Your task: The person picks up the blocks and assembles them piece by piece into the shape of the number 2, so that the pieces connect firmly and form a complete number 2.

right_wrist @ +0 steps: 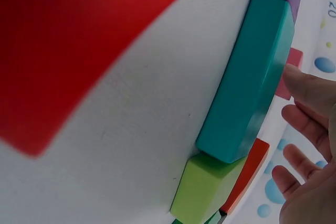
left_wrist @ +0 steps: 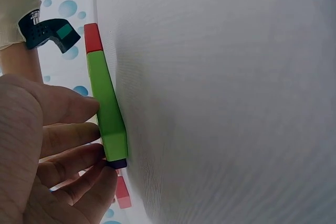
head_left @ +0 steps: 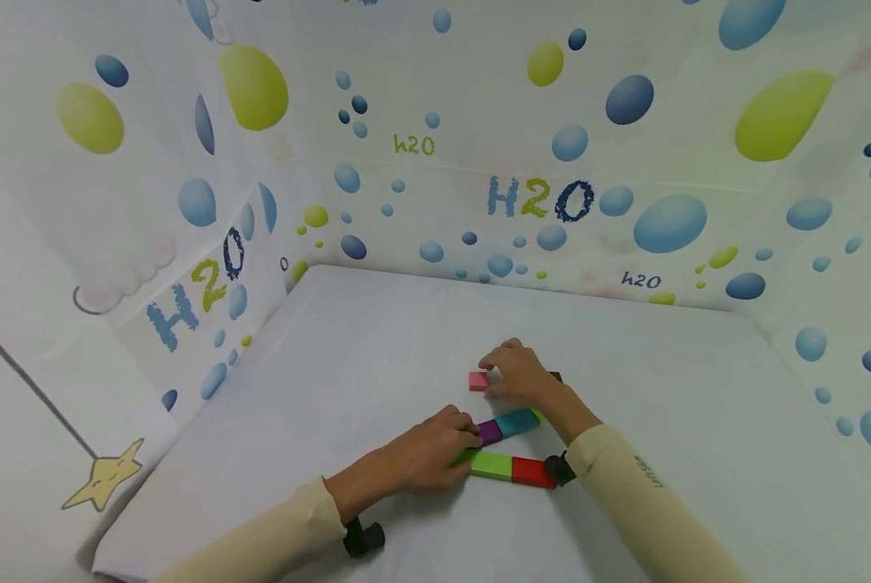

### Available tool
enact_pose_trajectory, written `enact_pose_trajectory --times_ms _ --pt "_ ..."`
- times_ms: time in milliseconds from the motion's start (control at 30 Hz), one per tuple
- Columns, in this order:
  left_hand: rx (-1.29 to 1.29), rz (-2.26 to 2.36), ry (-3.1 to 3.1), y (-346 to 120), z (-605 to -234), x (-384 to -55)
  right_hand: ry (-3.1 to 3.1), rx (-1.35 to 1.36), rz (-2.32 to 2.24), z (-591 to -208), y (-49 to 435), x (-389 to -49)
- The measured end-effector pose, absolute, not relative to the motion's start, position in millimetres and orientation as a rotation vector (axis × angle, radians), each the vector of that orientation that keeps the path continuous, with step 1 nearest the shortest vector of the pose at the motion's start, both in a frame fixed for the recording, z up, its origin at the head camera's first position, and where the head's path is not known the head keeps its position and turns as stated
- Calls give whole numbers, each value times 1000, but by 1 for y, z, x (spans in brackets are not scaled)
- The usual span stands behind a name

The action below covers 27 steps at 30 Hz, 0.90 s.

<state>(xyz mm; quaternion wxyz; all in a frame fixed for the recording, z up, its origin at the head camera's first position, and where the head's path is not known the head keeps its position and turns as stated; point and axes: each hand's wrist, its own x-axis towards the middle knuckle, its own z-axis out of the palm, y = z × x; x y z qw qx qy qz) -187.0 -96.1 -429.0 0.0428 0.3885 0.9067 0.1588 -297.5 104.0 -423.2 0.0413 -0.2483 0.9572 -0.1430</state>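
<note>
My left hand [head_left: 435, 449] rests its fingertips against the upper edges of a long green block [left_wrist: 107, 103] and a purple block [head_left: 489, 431]. A red block [head_left: 533, 472] continues the green one to the right. Behind them, a teal block [right_wrist: 249, 77] joins the purple one at a slant, followed by a lime block [right_wrist: 207, 187]. Over the far side, my right hand [head_left: 519, 376] has its thumb and fingers spread apart beside a pink block [head_left: 477, 381]. One digit overlaps that block in the right wrist view; contact is unclear.
Partly behind the right hand is a dark brown block [head_left: 555, 376]. An orange-red block [right_wrist: 247, 174] shows past the lime one in the right wrist view. All lie on a white-covered table [head_left: 377, 324], with bubble-printed sheets [head_left: 450, 97] behind and beside it.
</note>
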Motion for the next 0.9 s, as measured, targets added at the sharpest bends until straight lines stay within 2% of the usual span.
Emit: enact_pose_trajectory --times_ms 900 --pt "1199 470 2786 -98 -431 -187 2926 -714 -402 -429 93 -301"
